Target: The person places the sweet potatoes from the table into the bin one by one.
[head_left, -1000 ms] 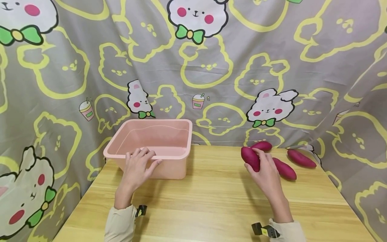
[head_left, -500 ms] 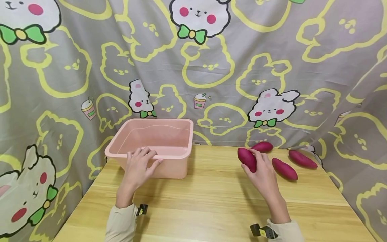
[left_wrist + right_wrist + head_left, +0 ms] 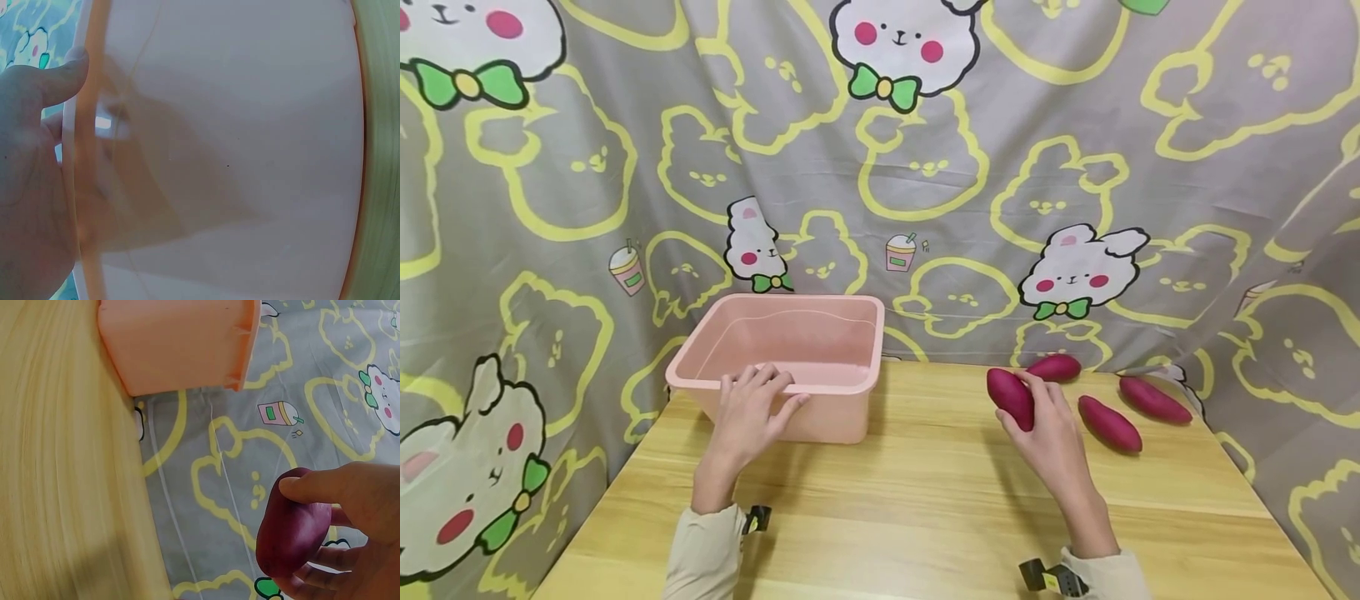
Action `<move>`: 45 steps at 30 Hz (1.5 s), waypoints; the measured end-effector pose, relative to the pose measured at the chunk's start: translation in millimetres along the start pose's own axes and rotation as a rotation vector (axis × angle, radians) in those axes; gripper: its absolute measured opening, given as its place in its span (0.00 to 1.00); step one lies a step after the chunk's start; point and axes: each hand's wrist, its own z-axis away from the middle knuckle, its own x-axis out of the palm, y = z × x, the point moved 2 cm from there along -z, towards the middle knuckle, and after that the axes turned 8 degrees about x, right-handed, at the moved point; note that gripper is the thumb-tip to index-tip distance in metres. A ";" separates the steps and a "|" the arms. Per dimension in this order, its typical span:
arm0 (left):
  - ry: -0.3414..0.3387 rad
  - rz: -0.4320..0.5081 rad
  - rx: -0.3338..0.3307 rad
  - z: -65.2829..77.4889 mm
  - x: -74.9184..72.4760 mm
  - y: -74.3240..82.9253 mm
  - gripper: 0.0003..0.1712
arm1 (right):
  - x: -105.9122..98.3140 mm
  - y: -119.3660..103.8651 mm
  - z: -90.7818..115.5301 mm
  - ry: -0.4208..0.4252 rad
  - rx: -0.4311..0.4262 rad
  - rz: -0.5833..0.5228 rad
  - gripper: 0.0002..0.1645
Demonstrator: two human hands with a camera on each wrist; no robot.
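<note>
My left hand holds the near rim of a pink plastic bin, fingers hooked over into it. In the left wrist view the thumb lies against the rim and the bin's outer wall fills most of the picture. Right of the bin, my right hand grips a purple sweet potato between thumb and fingers. The right wrist view shows this sweet potato raised above the table level, its far end sticking out of the grip. No contents show in the visible part of the bin.
Three more sweet potatoes lie at the table's back right: one behind the right hand, one beside it and one farther right. A patterned grey curtain hangs close behind the wooden table and along both sides.
My right hand has drawn the sweet potato slightly leftward, away from the others. The left hand keeps its place on the bin's rim. The head view has shifted a little.
</note>
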 end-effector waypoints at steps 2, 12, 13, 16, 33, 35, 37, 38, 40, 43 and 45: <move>-0.002 0.003 -0.004 -0.1 0.1 0.0 0.17 | -0.3 -0.4 0.6 0.003 -0.001 -0.003 0.38; 0.008 -0.004 0.006 0.7 0.7 -0.2 0.17 | -1.2 -5.4 -0.1 0.008 -0.018 -0.013 0.39; 0.009 -0.007 0.008 0.9 0.7 -0.2 0.17 | -1.3 -6.3 -0.2 0.007 -0.019 -0.015 0.39; 0.007 -0.012 0.006 0.9 0.6 0.1 0.17 | -1.3 -8.8 -0.3 0.002 -0.022 -0.019 0.39; 0.003 0.001 -0.013 1.2 -0.2 2.1 0.15 | 5.0 -25.7 -0.7 -0.031 -0.056 -0.032 0.39; 0.004 0.004 -0.014 1.2 0.2 2.1 0.15 | 5.6 -28.1 -1.7 -0.031 -0.059 -0.032 0.39; 0.002 0.007 -0.016 0.9 0.2 2.2 0.15 | 6.0 -30.9 -3.3 -0.033 -0.065 -0.037 0.39; -0.001 0.009 -0.019 0.9 0.2 2.3 0.15 | 6.0 -32.6 -4.1 -0.033 -0.069 -0.040 0.39; -0.005 0.011 -0.024 0.8 0.1 2.2 0.15 | 6.3 -36.4 -5.8 -0.034 -0.082 -0.045 0.39; -0.006 0.014 -0.028 0.6 -0.5 2.7 0.15 | 6.5 -42.7 -8.7 -0.041 -0.103 -0.055 0.39; -0.002 0.014 -0.026 0.5 -0.5 2.6 0.15 | 7.1 -46.8 -10.3 -0.050 -0.109 -0.058 0.38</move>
